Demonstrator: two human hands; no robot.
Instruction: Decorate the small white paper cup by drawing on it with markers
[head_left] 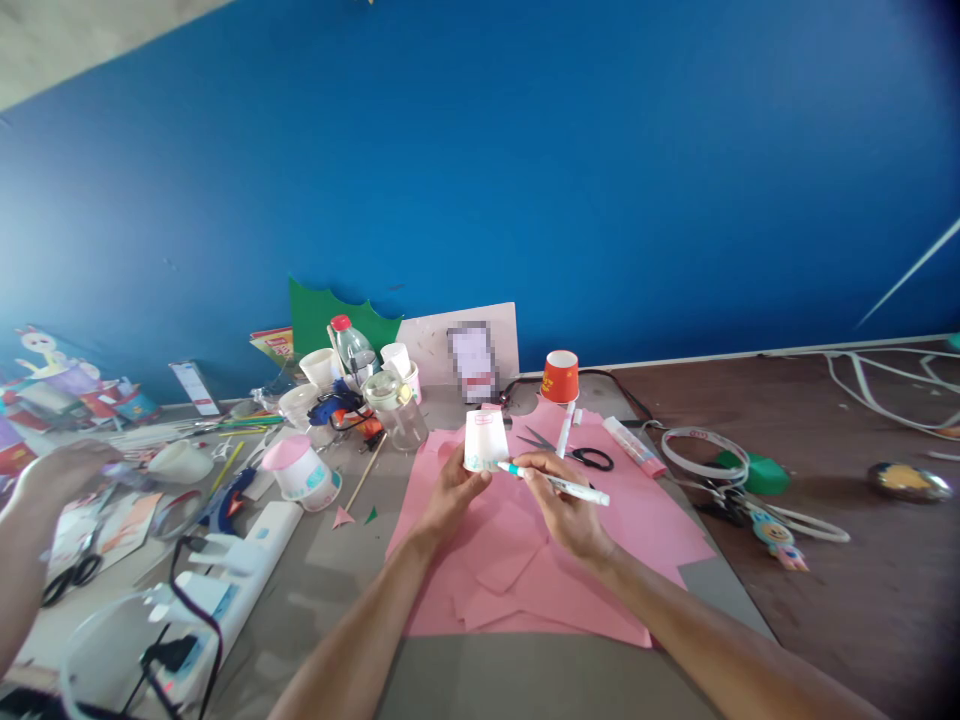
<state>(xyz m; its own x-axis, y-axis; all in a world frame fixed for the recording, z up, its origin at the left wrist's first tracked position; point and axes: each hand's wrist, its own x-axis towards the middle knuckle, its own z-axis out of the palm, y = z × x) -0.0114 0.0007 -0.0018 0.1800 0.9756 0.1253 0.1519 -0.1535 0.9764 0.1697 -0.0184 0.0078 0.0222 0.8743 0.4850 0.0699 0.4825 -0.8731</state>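
My left hand [457, 492] grips a white paper cup [486, 438] from its left side, thumb near the lower edge. The cup is upside down, its wide rim lowest, with a small red outline near the top and teal marks along the rim. Held like a pen, a white marker [574, 489] with a teal tip sits in my right hand [559, 505]. Its tip is at the cup's lower right edge. Both hands are above several sheets of pink paper [525, 600]. Black-handled scissors [592, 459] lie just beyond my right hand.
A red paper cup [561, 378] stands at the back. Left are a glass jar [405, 415], a pink-topped cup [304, 475] and a power strip [247, 580]. Another person's arm [37, 520] reaches in at far left. Cables and a headband [705, 452] lie right.
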